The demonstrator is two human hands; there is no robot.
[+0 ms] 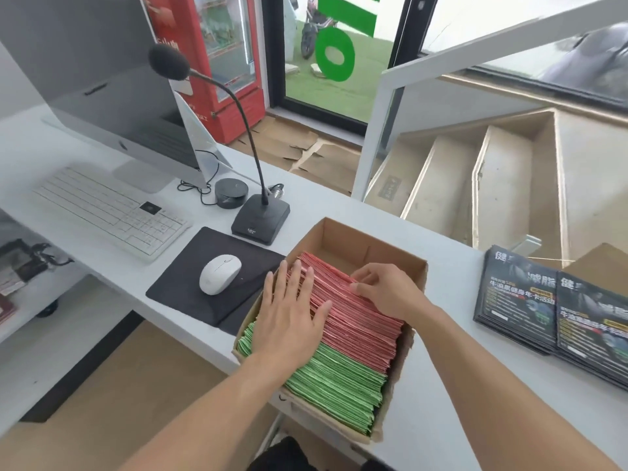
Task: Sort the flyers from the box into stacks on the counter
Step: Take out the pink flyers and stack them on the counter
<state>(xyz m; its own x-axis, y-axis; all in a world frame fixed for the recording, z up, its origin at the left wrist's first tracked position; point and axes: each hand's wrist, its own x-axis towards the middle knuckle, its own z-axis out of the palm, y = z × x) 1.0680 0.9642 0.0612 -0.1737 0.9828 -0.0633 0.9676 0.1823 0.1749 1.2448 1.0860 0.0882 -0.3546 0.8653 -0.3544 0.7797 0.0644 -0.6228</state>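
On white counter [424,419], ctr frame, thin slippery red flyers [360,321] in cardboard box [343,232] are pressed flat by open left hand [292,314], edges pinched by right hand [384,290].

Both hands [292,314] on boxed flyers [353,321]

A brown cardboard box [343,239] sits open on the white bench [441,385]. Inside it, flyers stand on edge, packed tight. The red flyers [360,317] fill the far part and the green flyers [339,382] the near part. Two stacks of dark flyers [557,311] lie flat on the bench, well to the right of the box.
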